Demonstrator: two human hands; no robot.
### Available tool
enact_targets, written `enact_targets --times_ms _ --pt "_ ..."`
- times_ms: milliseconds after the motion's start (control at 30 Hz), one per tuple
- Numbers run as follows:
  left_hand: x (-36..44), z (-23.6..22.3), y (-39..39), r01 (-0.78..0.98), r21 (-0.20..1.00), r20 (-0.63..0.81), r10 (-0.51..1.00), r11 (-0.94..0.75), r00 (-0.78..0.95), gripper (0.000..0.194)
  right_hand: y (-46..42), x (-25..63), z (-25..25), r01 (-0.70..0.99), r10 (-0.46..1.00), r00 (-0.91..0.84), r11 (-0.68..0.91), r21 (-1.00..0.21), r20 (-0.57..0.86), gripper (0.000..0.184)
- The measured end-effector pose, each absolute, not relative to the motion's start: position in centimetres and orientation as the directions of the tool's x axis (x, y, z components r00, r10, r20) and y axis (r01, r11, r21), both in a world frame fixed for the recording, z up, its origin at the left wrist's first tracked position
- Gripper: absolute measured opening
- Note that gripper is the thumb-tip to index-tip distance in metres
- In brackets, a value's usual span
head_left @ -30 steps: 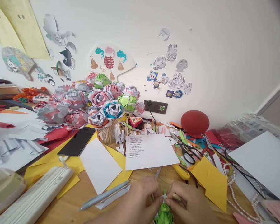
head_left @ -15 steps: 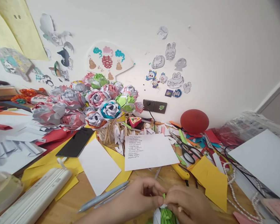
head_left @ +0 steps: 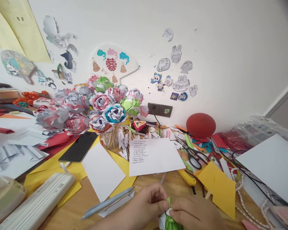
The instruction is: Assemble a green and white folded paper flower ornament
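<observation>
At the bottom centre, a green and white folded-paper flower (head_left: 172, 223) sits between my hands, its lower part cut off by the frame. My left hand (head_left: 150, 204) has thumb and fingers closed round a pointed green tip at the top of it. From the other side, the fingers of my right hand (head_left: 194, 210) pinch the flower at a white fold close to that tip. A thin wooden stick (head_left: 208, 195) shows beyond my right hand; whether that hand holds it is unclear. Left of my hands lies a grey-blue pen (head_left: 108, 203) beside a folded white paper strip (head_left: 116, 204).
Behind stands a bunch of paper flowers (head_left: 103, 102). Around lie a handwritten sheet (head_left: 156, 156), black scissors (head_left: 192, 156), a yellow-handled tool (head_left: 188, 177), a phone (head_left: 79, 147), a white device (head_left: 36, 204) and a bead string (head_left: 242, 204). A red balloon (head_left: 201, 125) rests by the wall.
Both hands have shifted slightly right with the paper flower, staying closed at its top. The wooden stick now shows beyond my right hand. The whole view has moved a little.
</observation>
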State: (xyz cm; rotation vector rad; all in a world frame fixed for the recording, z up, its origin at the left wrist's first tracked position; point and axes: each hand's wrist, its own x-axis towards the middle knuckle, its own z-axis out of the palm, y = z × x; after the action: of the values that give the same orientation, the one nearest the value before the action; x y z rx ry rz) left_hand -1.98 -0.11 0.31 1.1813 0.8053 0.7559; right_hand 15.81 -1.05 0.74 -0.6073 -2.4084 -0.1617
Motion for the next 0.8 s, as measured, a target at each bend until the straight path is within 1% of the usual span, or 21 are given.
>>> enact_targets --times_ms 33,67,167,200,267,400,433,500,567,600,700,733,800 --pt "-1.9 0.3 -0.1 -0.085 0.977 -0.129 0.856 0.197 0.501 0.041 -1.1 15.8 0.8 0.465 0.397 -0.688 0.884 -0.051 0.607 0.023" --pt "-1.9 0.4 -0.2 -0.076 0.98 -0.124 0.866 0.183 0.485 0.039 -1.1 15.8 1.0 0.479 0.442 -0.685 0.872 -0.099 0.58 0.022" --pt "-1.9 0.7 -0.3 -0.018 0.989 -0.124 0.896 0.145 0.426 0.029 -1.2 16.0 1.4 0.536 0.617 -0.663 0.786 -0.308 0.424 0.017" --pt "-1.9 0.9 -0.4 0.009 0.991 -0.124 0.905 0.132 0.408 0.025 -1.1 16.0 1.5 0.548 0.65 -0.66 0.76 -0.35 0.378 0.015" --pt "-1.8 1.0 -0.5 0.057 0.993 -0.12 0.92 0.107 0.373 0.018 -1.1 16.0 1.5 0.564 0.674 -0.662 0.736 -0.375 0.327 0.012" --pt "-1.6 0.7 -0.6 0.13 0.99 -0.097 0.943 0.058 0.319 0.01 -1.1 15.8 1.3 0.623 0.698 -0.64 0.716 -0.314 0.321 0.01" --pt "-1.6 0.5 -0.6 0.144 0.988 -0.098 0.944 0.054 0.316 0.009 -1.2 15.7 1.2 0.627 0.691 -0.639 0.722 -0.291 0.336 0.012" --pt "-1.6 0.2 -0.6 0.16 0.986 -0.106 0.939 0.056 0.326 0.007 -1.3 15.6 1.0 0.629 0.667 -0.643 0.74 -0.238 0.376 0.025" --pt "-1.6 0.0 -0.5 0.169 0.984 -0.118 0.935 0.064 0.334 0.006 -1.3 15.4 0.6 0.625 0.629 -0.658 0.763 -0.164 0.414 0.035" --pt "-1.7 0.0 -0.5 0.177 0.982 -0.121 0.935 0.064 0.333 0.006 -1.4 15.4 0.4 0.624 0.61 -0.668 0.771 -0.126 0.426 0.038" --pt "-1.7 0.0 -0.5 0.189 0.98 -0.114 0.944 0.056 0.311 0.006 -1.3 15.3 -0.1 0.618 0.566 -0.69 0.785 -0.04 0.451 0.035" --pt "-1.8 0.0 -0.5 0.19 0.98 -0.111 0.946 0.053 0.306 0.006 -1.3 15.3 -0.1 0.618 0.563 -0.687 0.785 -0.037 0.459 0.033" --pt "-1.8 0.2 -0.4 0.185 0.982 -0.104 0.949 0.05 0.296 0.005 -1.3 15.3 0.1 0.631 0.587 -0.663 0.772 -0.074 0.466 0.028"
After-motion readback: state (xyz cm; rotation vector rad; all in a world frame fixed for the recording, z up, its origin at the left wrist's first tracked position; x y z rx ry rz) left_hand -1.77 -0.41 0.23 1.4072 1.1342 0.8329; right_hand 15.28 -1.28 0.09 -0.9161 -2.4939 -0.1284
